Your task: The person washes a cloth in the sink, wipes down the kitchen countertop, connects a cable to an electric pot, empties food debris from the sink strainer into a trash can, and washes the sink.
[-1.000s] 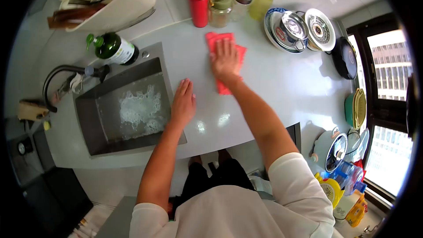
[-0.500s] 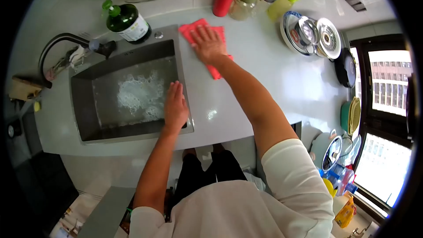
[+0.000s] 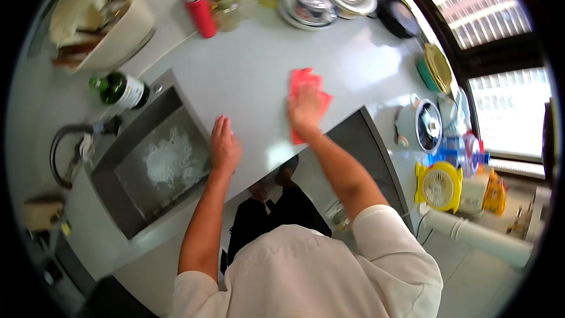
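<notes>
My right hand (image 3: 306,109) lies flat with outstretched fingers on a red cloth (image 3: 297,136), pressing it to the grey countertop (image 3: 247,82). The cloth spreads beyond the fingertips and under the palm, close to the counter's front edge. My left hand (image 3: 225,146) is a little blurred. Its fingers are straight and hold nothing, beside the right rim of the sink (image 3: 123,215). Whether it touches the rim or counter cannot be made out. Foamy suds (image 3: 168,162) float in the sink.
A green pump bottle (image 3: 126,91) and black faucet (image 3: 59,135) stand by the sink. Along the back are a red flask (image 3: 201,15), jars and stacked dishes (image 3: 309,6). On the right sit a pot (image 3: 409,123) and a yellow fan (image 3: 438,187).
My right hand and the red cloth have moved away from the sink's back corner toward the counter's front edge. My view has turned rightward. The left hand stays near the sink rim.
</notes>
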### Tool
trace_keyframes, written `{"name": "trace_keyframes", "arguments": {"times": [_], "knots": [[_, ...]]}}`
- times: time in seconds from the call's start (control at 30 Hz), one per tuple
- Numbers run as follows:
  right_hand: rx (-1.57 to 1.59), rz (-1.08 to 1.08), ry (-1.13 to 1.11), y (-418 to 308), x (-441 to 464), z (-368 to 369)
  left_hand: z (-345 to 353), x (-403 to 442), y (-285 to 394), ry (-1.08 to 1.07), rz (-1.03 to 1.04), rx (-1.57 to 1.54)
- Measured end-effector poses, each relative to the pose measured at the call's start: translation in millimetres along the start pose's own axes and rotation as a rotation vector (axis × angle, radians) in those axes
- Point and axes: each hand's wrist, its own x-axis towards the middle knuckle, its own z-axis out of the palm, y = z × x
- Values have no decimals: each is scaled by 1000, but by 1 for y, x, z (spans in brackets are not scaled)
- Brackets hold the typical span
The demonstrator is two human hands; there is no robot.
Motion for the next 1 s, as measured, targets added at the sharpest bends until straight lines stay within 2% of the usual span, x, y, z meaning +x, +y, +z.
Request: {"name": "trace_keyframes", "arguments": {"times": [0.07, 0.1, 0.13, 0.17, 0.23, 0.3, 0.37, 0.4, 0.43, 0.47, 0.53, 0.6, 0.67, 0.7, 0.73, 0.77, 0.83, 0.87, 0.9, 0.93, 1.0], "knots": [[185, -153, -37, -41, -26, -6, 4, 13, 16, -18, -8, -30], [246, -222, -86, -55, -36, -22, 5, 25, 31, -35, 54, -45], [268, -168, -235, -58, -36, -23, 5, 38, 48, -44, 84, -45], [379, -118, -284, -49, -33, -26, 5, 51, 69, -53, 112, -45], [480, 42, -215, -14, -35, -82, 14, 73, 114, -79, 198, -86], [511, 215, 30, 39, -52, -137, 30, 89, 160, -128, 274, -107], [494, 354, 396, 104, -73, -178, 61, 99, 203, -166, 364, -110], [422, 407, 478, 140, -83, -204, 76, 100, 232, -209, 348, -186], [480, 543, 567, 169, -94, -233, 92, 102, 258, -253, 330, -260], [411, 600, 669, 207, -104, -248, 117, 106, 277, -263, 380, -268], [462, 824, 761, 271, -126, -279, 156, 108, 332, -320, 403, -321], [416, 980, 772, 340, -148, -279, 190, 107, 384, -376, 399, -361], [415, 1054, 758, 389, -157, -279, 224, 113, 432, -574, 194, -522], [543, 1150, 787, 412, -158, -280, 242, 119, 453, -571, 198, -515], [668, 1247, 809, 431, -159, -280, 259, 123, 473, -607, 108, -623], [670, 1253, 808, 446, -158, -278, 274, 127, 490, -642, 17, -732], [798, 1206, 752, 479, -157, -266, 288, 137, 524, -735, -91, -736], [738, 1182, 673, 498, -160, -248, 296, 139, 537, -743, -167, -797], [524, 1155, 577, 489, -156, -264, 304, 141, 546, -747, -245, -857], [587, 1164, 591, 487, -152, -269, 319, 142, 547, -770, -312, -919], [653, 1175, 601, 485, -139, -275, 341, 146, 543, -752, -283, -986]]}}
